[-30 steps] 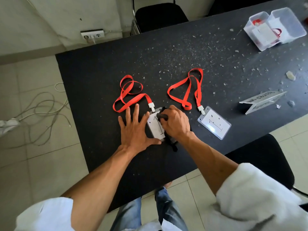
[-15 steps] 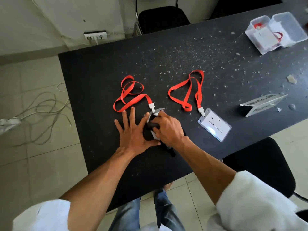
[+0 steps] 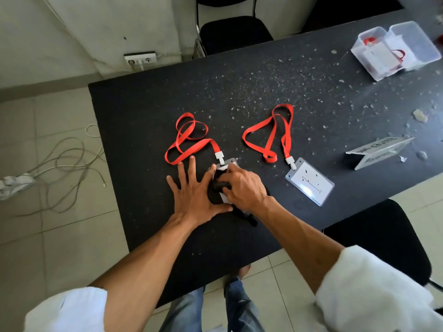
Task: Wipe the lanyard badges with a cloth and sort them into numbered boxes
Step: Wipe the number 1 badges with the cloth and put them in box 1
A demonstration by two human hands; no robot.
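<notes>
A clear badge point(image 3: 229, 162) on a red lanyard point(image 3: 189, 142) lies near the front edge of the black table point(image 3: 148, 111). My left hand point(image 3: 195, 191) lies flat with spread fingers, its thumb against the badge's near edge. My right hand point(image 3: 243, 185) grips a black cloth point(image 3: 215, 188) and presses it onto the badge, hiding most of it. A second badge point(image 3: 309, 185) marked "1", with its own red lanyard point(image 3: 273, 133), lies to the right, untouched. Two clear plastic boxes point(image 3: 395, 47) stand at the far right; the nearer one holds a badge.
A folded name sign point(image 3: 378, 152) stands on the right of the table. White crumbs and flakes litter the tabletop. A black chair point(image 3: 233, 32) stands behind the table, another chair point(image 3: 383, 238) at my right. Cables point(image 3: 60, 161) lie on the tiled floor at left.
My right hand has slid the cloth leftward and up over the badge, covering the number that showed a second ago. The left hand has stayed flat beside it.
</notes>
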